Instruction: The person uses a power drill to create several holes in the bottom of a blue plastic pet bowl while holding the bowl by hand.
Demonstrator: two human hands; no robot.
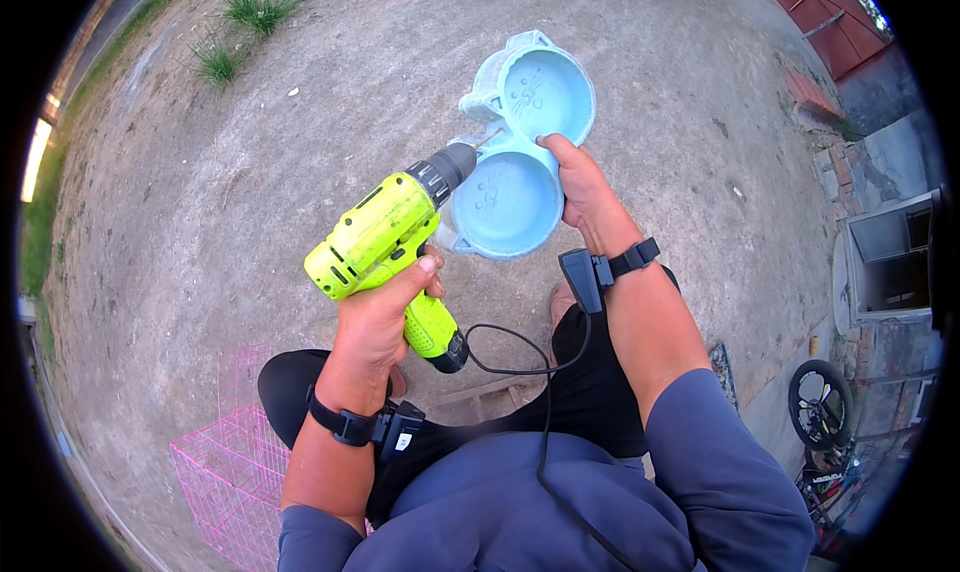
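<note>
Gripping the handle of a lime-yellow cordless drill (pixel 385 242), the left hand (pixel 378 322) has its fingers closed around the grip, index finger lying up near the trigger. Wrist bent slightly, forearm rising from the lower edge. Drill body is glossy plastic with a dark ribbed chuck; its thin bit points up and right, tip at the joint between the two bowls of a pale blue double bowl (pixel 515 147).

Right hand (pixel 580 187) reaches forward, arm nearly straight, fingers closed on the bowl's right rim at the waist between the bowls, holding it in the air above the ground. Bowl is smooth moulded plastic, two round basins, each with small holes in its floor.

Below: coarse bare dirt ground (pixel 200 192). Pink wire cage (pixel 235 472) at lower left.
</note>
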